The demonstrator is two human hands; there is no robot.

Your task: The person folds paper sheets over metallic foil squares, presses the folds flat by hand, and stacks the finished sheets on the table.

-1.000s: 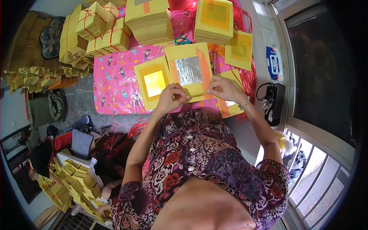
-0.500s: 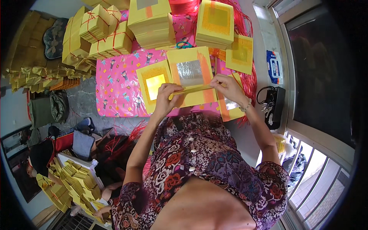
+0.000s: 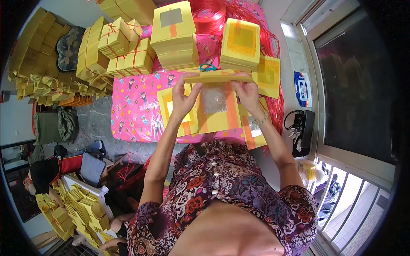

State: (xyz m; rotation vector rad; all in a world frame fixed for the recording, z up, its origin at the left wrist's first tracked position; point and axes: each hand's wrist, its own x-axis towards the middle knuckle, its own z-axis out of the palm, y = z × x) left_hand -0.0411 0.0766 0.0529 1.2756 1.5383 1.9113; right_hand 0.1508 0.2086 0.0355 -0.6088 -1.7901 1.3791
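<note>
Between my two hands, a thin stack of yellow paper sheets (image 3: 220, 79) is held up nearly edge-on, away from my body. My left hand (image 3: 183, 102) grips its left end with the thumb on the near side, and my right hand (image 3: 247, 94) grips the right end the same way. Below the stack lies a yellow sheet with a silver square (image 3: 215, 102) and an orange band. To its left is a yellow sheet with a gold square (image 3: 186, 117), partly behind my left forearm. A similar silver-squared sheet (image 3: 255, 131) lies under my right wrist.
Tall yellow paper stacks (image 3: 173, 42) and red-tied bundles (image 3: 136, 59) stand on the pink patterned table cover (image 3: 136, 102). Teal-handled scissors (image 3: 208, 67) lie behind my hands. Red plastic strands (image 3: 274, 100) hang at the right. A co-worker's arm (image 3: 113, 244) is at lower left.
The thin paper stack has risen off the silver-squared sheet and moved away from my body, with both hands gripping it. The head view has shifted slightly.
</note>
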